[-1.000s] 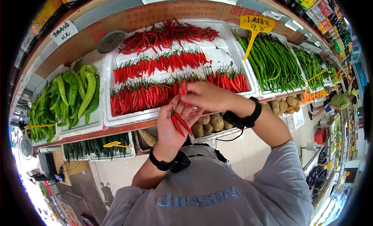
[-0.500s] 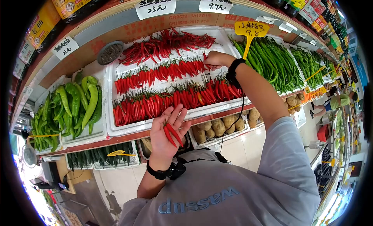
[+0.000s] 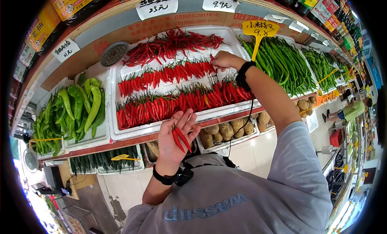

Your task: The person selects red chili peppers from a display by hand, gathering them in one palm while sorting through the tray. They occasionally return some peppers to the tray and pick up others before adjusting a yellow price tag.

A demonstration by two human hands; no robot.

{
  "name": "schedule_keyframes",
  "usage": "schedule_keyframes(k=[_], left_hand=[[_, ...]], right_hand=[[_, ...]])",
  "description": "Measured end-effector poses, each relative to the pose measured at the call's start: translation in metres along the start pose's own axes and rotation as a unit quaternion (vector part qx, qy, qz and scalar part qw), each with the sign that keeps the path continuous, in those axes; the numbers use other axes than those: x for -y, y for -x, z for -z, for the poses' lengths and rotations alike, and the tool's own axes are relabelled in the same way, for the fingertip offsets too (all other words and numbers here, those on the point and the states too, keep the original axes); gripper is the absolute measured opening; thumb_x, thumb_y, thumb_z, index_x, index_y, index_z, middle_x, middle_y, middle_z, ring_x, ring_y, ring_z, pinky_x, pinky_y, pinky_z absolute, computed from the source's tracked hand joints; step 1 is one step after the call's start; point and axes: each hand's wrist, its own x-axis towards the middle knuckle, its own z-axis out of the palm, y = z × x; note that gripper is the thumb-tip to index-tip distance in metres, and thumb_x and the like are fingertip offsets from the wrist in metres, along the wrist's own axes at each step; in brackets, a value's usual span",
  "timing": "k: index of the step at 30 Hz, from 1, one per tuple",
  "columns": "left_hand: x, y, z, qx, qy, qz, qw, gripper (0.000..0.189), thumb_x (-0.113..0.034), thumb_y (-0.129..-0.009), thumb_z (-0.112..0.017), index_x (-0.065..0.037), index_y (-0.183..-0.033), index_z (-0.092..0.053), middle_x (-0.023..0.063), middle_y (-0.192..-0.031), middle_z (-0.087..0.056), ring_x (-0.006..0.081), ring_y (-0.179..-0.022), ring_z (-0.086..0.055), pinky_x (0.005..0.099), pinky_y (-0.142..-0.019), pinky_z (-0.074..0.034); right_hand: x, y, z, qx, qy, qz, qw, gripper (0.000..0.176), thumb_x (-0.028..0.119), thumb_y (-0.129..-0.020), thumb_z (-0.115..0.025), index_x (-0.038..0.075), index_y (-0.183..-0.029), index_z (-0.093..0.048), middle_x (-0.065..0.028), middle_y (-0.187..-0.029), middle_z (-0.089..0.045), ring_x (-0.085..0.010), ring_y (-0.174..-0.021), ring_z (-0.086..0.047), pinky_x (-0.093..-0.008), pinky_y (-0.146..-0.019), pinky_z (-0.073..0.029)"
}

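Note:
Two red chili peppers [image 3: 181, 139] rest across the palm of my left hand [image 3: 169, 143], which is turned up with its fingers partly curled. It is just in front of the near row of red chilies [image 3: 153, 110] in a white foam tray [image 3: 121, 136]. Farther in, my right hand [image 3: 224, 61] is at the right end of the middle row of red chilies [image 3: 161, 75]. Its thumb and fingers pinch a red chili, whose tip shows above the fingers. A looser heap of thin red chilies [image 3: 165, 46] lies along the back.
Left of the tray are large green peppers [image 3: 78, 107]; to the right, long green peppers [image 3: 278, 65] under a yellow price sign [image 3: 261, 29]. A round metal strainer [image 3: 114, 54] lies at the tray's back corner. Potatoes [image 3: 226, 131] sit below. A person [image 3: 352, 110] is far right.
My left hand has shifted very slightly, still with the two chilies. The right hand stays at the end of the middle row in nearly the same pinch.

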Motion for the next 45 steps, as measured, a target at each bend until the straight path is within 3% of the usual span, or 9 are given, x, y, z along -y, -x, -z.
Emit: schedule_keyframes(k=[8,15,17,20,23,28,32,37,45], left_hand=[[0.003,0.003,0.0,-0.027,-0.001,0.005,1.0,0.02,-0.023,-0.09,-0.046,-0.009,-0.101,-0.055,0.0095,-0.116,-0.058,0.0219,-0.105,-0.057,0.0437,-0.089,-0.048],[0.006,-0.002,0.013,0.02,0.06,0.036,0.997,0.02,-0.022,-0.088,-0.051,-0.007,-0.101,-0.058,0.0055,-0.096,-0.058,0.0179,-0.088,-0.057,0.0341,-0.077,-0.048],[0.006,-0.001,0.013,0.038,0.07,0.039,0.996,0.021,-0.022,-0.088,-0.052,-0.007,-0.101,-0.058,0.0061,-0.098,-0.058,0.0181,-0.089,-0.057,0.0345,-0.079,-0.048],[0.006,0.002,0.001,-0.053,0.064,-0.002,0.997,0.024,-0.025,-0.09,-0.047,-0.007,-0.103,-0.057,0.0093,-0.109,-0.061,0.0217,-0.101,-0.058,0.0403,-0.089,-0.046],[0.002,-0.002,-0.008,0.009,0.074,-0.062,0.995,0.033,-0.03,-0.087,-0.045,-0.006,-0.108,-0.055,0.0165,-0.132,-0.051,0.0296,-0.128,-0.043,0.0472,-0.103,-0.036],[0.011,-0.009,-0.016,0.01,0.096,-0.103,0.99,0.035,-0.033,-0.087,-0.044,-0.01,-0.111,-0.055,0.0166,-0.133,-0.049,0.0314,-0.128,-0.042,0.0473,-0.105,-0.034],[0.017,-0.013,-0.005,0.066,0.076,-0.168,0.981,0.035,-0.032,-0.088,-0.044,-0.009,-0.113,-0.052,0.0157,-0.128,-0.052,0.0311,-0.123,-0.046,0.0426,-0.106,-0.033],[0.023,-0.01,-0.006,0.013,-0.014,-0.197,0.98,0.035,-0.03,-0.089,-0.043,-0.004,-0.111,-0.052,0.0157,-0.116,-0.056,0.0296,-0.115,-0.05,0.0408,-0.103,-0.035],[0.02,-0.009,-0.019,0.059,-0.066,-0.136,0.987,0.048,-0.031,-0.088,-0.045,-0.004,-0.127,-0.041,0.0127,-0.131,-0.047,0.0264,-0.122,-0.044,0.0413,-0.104,-0.033]], right_hand=[[0.002,0.002,-0.007,-0.12,0.139,0.112,0.977,0.043,0.035,-0.084,-0.051,-0.002,-0.07,-0.067,-0.0152,-0.063,-0.065,-0.0258,-0.058,-0.066,-0.0352,-0.065,-0.053],[-0.005,0.006,-0.001,-0.054,0.093,0.095,0.99,0.033,0.029,-0.085,-0.049,0.004,-0.08,-0.069,-0.0155,-0.072,-0.067,-0.0275,-0.074,-0.068,-0.0391,-0.074,-0.052],[-0.007,0.004,-0.005,-0.219,0.161,0.158,0.949,0.028,0.026,-0.082,-0.05,0.004,-0.084,-0.068,-0.0176,-0.082,-0.068,-0.0317,-0.083,-0.066,-0.042,-0.079,-0.051],[0.043,0.066,0.002,-0.273,0.127,0.192,0.934,0.026,0.024,-0.079,-0.051,0.004,-0.085,-0.068,-0.0188,-0.085,-0.066,-0.0357,-0.082,-0.065,-0.045,-0.078,-0.051],[0.095,0.155,-0.016,-0.224,0.044,0.282,0.932,0.027,0.03,-0.081,-0.056,0.006,-0.083,-0.067,-0.0167,-0.077,-0.066,-0.035,-0.072,-0.065,-0.044,-0.069,-0.052],[0.116,0.231,-0.083,-0.017,0.044,0.346,0.937,0.029,0.032,-0.081,-0.064,0.003,-0.082,-0.06,-0.0146,-0.067,-0.062,-0.0316,-0.065,-0.063,-0.0395,-0.06,-0.05],[0.11,0.227,-0.115,-0.086,-0.01,0.349,0.933,0.033,0.032,-0.08,-0.066,0.002,-0.088,-0.055,-0.0162,-0.071,-0.062,-0.0329,-0.068,-0.063,-0.0404,-0.062,-0.049],[0.102,0.218,-0.122,-0.001,-0.047,0.347,0.937,0.036,0.026,-0.079,-0.063,-0.002,-0.095,-0.047,-0.0188,-0.074,-0.061,-0.0363,-0.069,-0.062,-0.0433,-0.062,-0.049],[0.098,0.212,-0.089,0.06,-0.085,0.307,0.946,0.038,0.024,-0.082,-0.056,-0.002,-0.107,-0.045,-0.0146,-0.076,-0.06,-0.0282,-0.066,-0.061,-0.0391,-0.061,-0.049]])
